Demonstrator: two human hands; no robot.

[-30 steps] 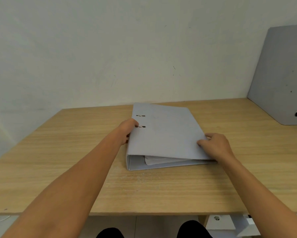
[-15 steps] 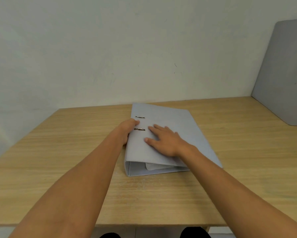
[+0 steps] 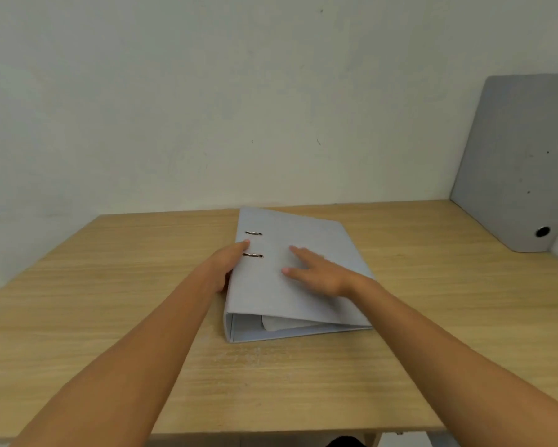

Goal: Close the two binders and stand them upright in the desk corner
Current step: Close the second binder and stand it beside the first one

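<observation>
Two hands on the pale grey cardboard lever-arch binder (image 3: 298, 275), flat at centre frame on the light wood-grain desk (image 3: 110, 285). Left hand (image 3: 227, 267) wraps the spine; right hand (image 3: 316, 272) lies spread, palm down, on the cover. Stiff, smooth, probably light; loose sheets peek out, so grip spine-side. Second grey binder (image 3: 516, 162) stands upper right.

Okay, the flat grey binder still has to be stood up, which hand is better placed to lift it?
Left, probably. The left hand already wraps the spine edge of the flat grey lever-arch binder, thumb on the cover. The right hand only lies flat on top, gripping nothing.
</observation>
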